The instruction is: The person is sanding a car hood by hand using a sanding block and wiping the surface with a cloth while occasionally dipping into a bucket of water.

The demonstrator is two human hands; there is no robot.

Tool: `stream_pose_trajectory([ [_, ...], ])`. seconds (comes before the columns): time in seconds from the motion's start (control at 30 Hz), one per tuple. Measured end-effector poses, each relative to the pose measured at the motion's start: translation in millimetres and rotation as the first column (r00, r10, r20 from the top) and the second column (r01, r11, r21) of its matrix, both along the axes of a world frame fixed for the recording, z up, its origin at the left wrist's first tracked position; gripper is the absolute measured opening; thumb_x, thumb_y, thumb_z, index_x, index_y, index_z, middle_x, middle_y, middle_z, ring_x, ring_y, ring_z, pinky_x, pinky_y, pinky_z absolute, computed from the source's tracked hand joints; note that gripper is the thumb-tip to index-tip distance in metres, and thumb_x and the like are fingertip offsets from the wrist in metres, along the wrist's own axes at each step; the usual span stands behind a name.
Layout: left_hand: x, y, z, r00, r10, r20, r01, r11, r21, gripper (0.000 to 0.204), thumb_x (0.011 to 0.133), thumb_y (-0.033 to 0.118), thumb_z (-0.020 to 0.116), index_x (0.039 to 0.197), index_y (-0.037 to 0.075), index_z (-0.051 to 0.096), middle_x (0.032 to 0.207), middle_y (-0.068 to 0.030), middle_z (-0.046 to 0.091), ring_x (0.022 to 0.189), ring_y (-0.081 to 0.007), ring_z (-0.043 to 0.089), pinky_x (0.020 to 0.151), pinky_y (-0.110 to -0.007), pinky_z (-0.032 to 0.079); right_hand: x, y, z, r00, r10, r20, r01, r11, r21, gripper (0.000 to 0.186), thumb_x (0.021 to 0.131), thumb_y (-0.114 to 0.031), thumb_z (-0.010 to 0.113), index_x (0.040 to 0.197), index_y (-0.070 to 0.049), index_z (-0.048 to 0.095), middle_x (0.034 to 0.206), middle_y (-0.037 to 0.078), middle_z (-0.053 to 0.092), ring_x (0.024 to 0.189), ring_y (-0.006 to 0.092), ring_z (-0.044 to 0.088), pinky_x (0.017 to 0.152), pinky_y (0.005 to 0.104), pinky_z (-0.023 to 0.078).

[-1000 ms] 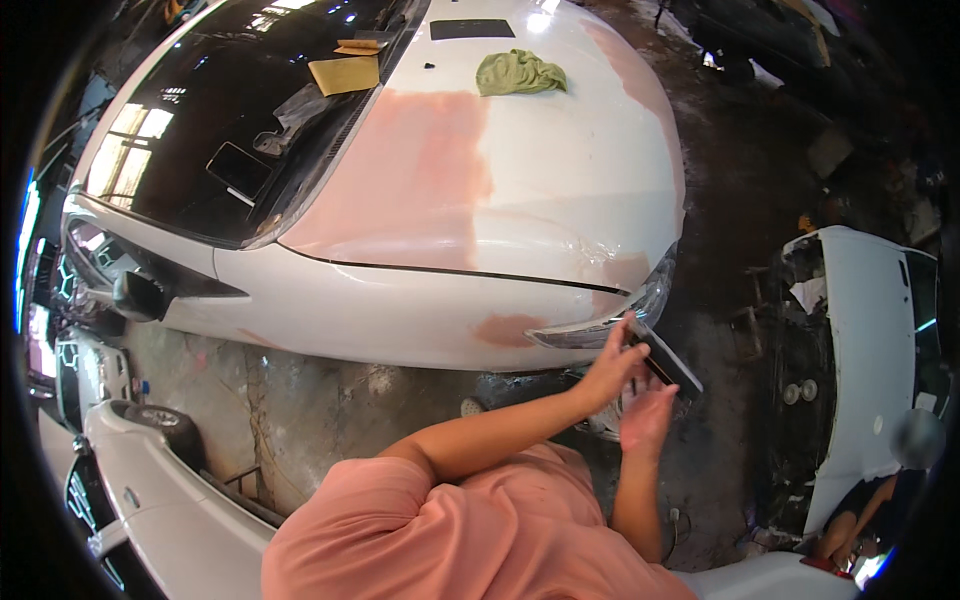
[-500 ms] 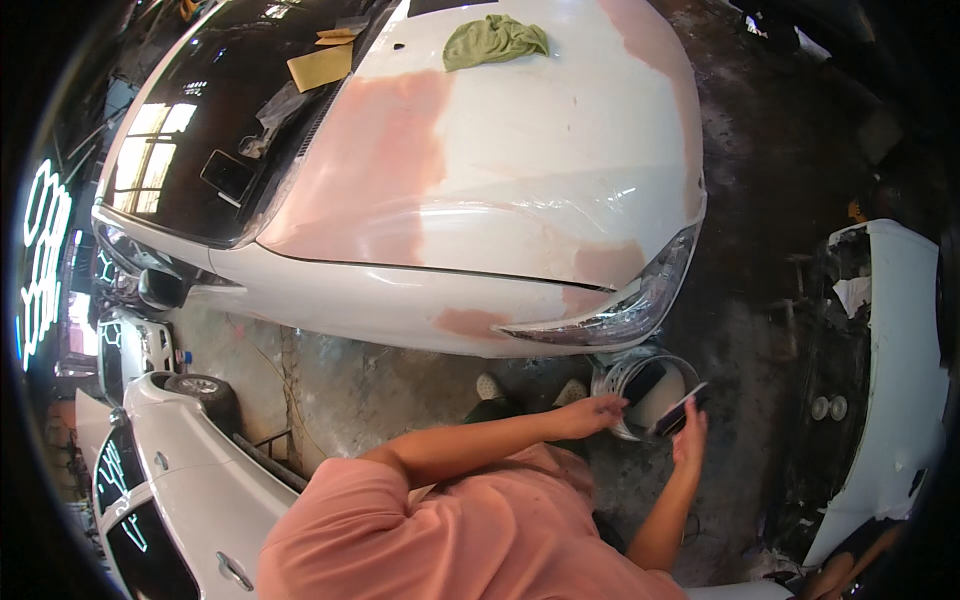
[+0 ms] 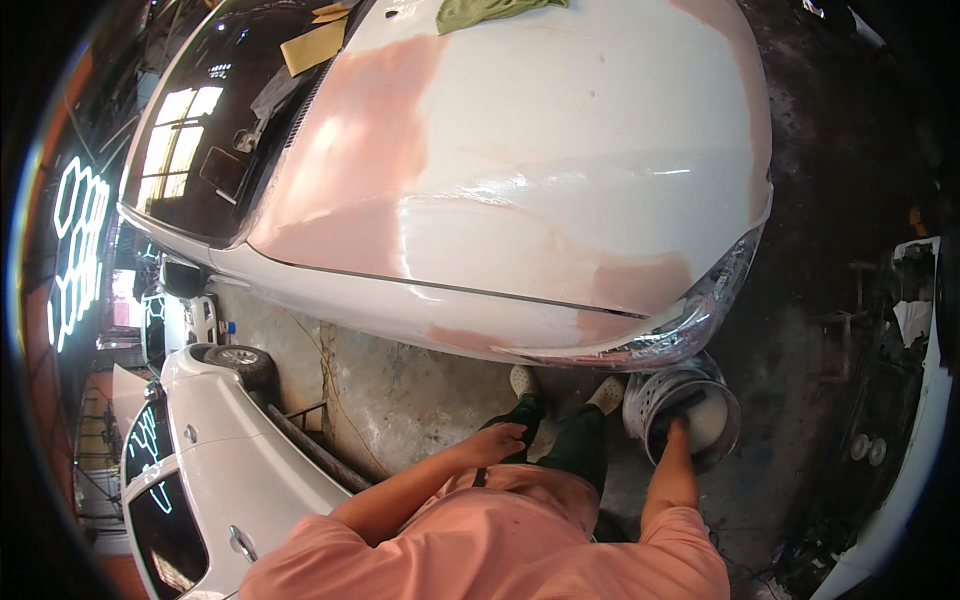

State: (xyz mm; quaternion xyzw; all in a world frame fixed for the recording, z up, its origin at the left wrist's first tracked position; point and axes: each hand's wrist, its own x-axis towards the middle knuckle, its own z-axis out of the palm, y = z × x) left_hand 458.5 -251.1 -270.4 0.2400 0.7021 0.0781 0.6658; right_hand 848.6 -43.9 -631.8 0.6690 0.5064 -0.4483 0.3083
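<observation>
My right hand [image 3: 679,436] reaches down into a round bucket [image 3: 735,420] at the car's front corner. The bucket holds pale, cloudy liquid [image 3: 708,422], with a dark patch beside the hand. My fingers are hidden in there, and whether they grip anything cannot be made out. My left hand [image 3: 496,443] hovers in front of my body, loosely open and holding nothing, nearest to my green trousers. Ahead stands a white car, its hood [image 3: 520,150] marked with dull pink patches [image 3: 370,130]. Clear plastic film covers the headlight [image 3: 690,315].
A green cloth [image 3: 490,10] lies on the hood. Tan paper sheets [image 3: 312,50] rest by the windshield. Another light-coloured car [image 3: 220,450] stands at left, close behind my left arm. A detached white body panel [image 3: 900,500] is at the right. My shoes [image 3: 605,395] are on the concrete floor.
My right hand, earlier above the bucket with a flat dark piece, has gone down into it. My left hand has drawn back left, away from the bucket. The view has shifted.
</observation>
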Motion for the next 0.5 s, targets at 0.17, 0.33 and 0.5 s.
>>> stream_pose_trajectory([
  [0.17,-14.1,-15.4,30.3,0.989,0.144,-0.031,-0.138,0.978,0.157,0.057,0.108,0.029,0.064,0.156,0.003,0.048,0.14,-0.0183,0.065,0.129,-0.0253,0.063,0.111,-0.038,0.049,1.1,7.1,52.9,0.936,0.335,-0.103,-0.339,0.941,-0.017,0.051,0.103,-0.033,0.052,0.139,0.002,0.063,0.151,0.026,0.053,0.139,0.0423,0.055,0.114,0.0484,0.045],
  [0.33,-56.7,-10.4,112.1,0.887,0.462,-0.008,-0.396,0.769,0.502,0.039,0.105,0.019,0.067,0.138,-0.001,0.066,0.118,-0.0123,0.076,0.105,-0.0167,0.07,0.092,-0.032,0.056,20.9,6.1,211.3,0.962,0.274,0.024,-0.273,0.944,0.184,0.051,0.1,-0.041,0.062,0.125,0.002,0.073,0.13,0.031,0.067,0.126,0.0472,0.062,0.108,0.0504,0.048],
  [0.5,-192.7,-21.2,164.2,0.563,0.811,-0.161,-0.159,0.298,0.941,0.025,0.107,0.015,0.064,0.125,0.0,0.073,0.106,-0.006,0.076,0.095,-0.0145,0.067,0.085,-0.031,0.053,-48.7,14.3,395.1,0.94,0.252,-0.229,-0.018,0.709,0.705,0.05,0.102,-0.036,0.064,0.135,0.001,0.066,0.133,0.027,0.066,0.125,0.0458,0.061,0.106,0.0492,0.049],
])
